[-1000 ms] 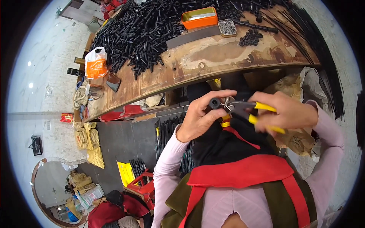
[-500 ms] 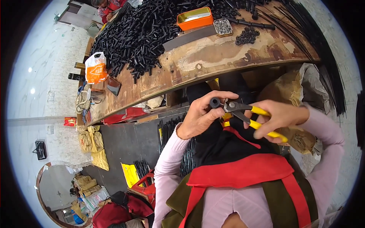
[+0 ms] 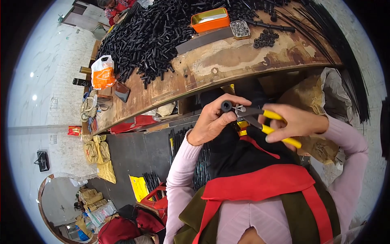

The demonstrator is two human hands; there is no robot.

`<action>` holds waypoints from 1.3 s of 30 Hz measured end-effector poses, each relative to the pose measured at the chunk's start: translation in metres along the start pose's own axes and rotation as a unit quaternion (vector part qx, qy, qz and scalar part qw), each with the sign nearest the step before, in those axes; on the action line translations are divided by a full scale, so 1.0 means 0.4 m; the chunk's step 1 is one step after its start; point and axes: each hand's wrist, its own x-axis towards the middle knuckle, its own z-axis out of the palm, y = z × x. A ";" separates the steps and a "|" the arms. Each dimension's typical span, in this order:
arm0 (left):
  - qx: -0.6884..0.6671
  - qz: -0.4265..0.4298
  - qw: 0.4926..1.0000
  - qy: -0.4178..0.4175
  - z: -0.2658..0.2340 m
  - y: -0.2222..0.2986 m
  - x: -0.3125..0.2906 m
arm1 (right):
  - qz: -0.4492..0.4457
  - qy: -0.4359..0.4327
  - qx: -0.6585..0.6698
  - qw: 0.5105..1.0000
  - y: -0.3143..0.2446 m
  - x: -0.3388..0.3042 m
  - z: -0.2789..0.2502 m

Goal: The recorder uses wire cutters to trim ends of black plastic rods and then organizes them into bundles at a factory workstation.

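My left hand [image 3: 213, 118] is closed on a short black tube fitting [image 3: 226, 106], its round hollow end facing me. Beside that fitting, near my left fingertips, shows a small silvery metal piece [image 3: 240, 109]. My right hand [image 3: 295, 124] grips a pair of pliers [image 3: 269, 129] by its yellow handles. The dark jaws point left and reach the silvery piece; whether they pinch it is too small to tell. Both hands are above my lap, in front of the table edge.
A wooden table [image 3: 227, 67] carries a heap of black tube fittings [image 3: 150, 38], an orange box [image 3: 210, 20], a dish of small metal parts [image 3: 240, 29] and a pile of black rings [image 3: 266, 38]. Long black strips [image 3: 345, 44] hang at the right. Another person [image 3: 115, 9] is at the far left.
Both hands have shifted slightly left, together with the fitting and the pliers. The silvery piece beside the fitting shows more plainly now. Both holds are kept.
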 end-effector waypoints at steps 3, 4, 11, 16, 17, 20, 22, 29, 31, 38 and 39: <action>-0.014 -0.006 0.997 0.076 0.024 0.014 -0.011 | -0.189 0.230 -0.272 0.915 0.037 0.011 0.020; -0.014 -0.004 0.997 0.074 0.030 0.020 -0.016 | -0.231 0.290 -0.402 0.837 0.062 0.021 0.013; 0.013 0.026 0.997 0.071 0.019 -0.017 -0.036 | -0.109 0.114 -0.109 0.981 0.049 0.055 0.052; 0.037 0.020 0.996 0.079 0.007 -0.032 -0.035 | -0.033 0.035 -0.016 0.999 -0.006 0.030 0.022; 0.035 0.024 0.996 0.080 0.006 -0.033 -0.035 | -0.008 0.030 -0.001 1.000 -0.026 0.022 0.019; 0.035 0.040 0.995 0.081 0.004 -0.037 -0.030 | 0.045 0.009 0.015 0.999 -0.046 0.021 0.018; 0.040 0.047 0.996 0.064 0.004 -0.046 -0.021 | 0.077 -0.001 0.013 0.997 -0.045 0.025 0.018; 0.078 0.051 0.986 0.135 0.003 -0.064 -0.067 | -0.003 0.005 -0.165 0.986 -0.020 0.072 0.018; 0.053 0.076 0.963 0.253 0.000 -0.055 -0.027 | -0.149 0.140 -0.265 0.942 0.065 0.139 -0.038; 0.030 0.048 0.978 0.198 -0.015 -0.072 -0.012 | -0.152 0.343 -0.526 0.763 0.109 0.416 -0.377; 0.032 0.046 0.982 0.179 -0.013 -0.088 -0.006 | -0.141 0.354 -0.561 0.735 0.122 0.445 -0.402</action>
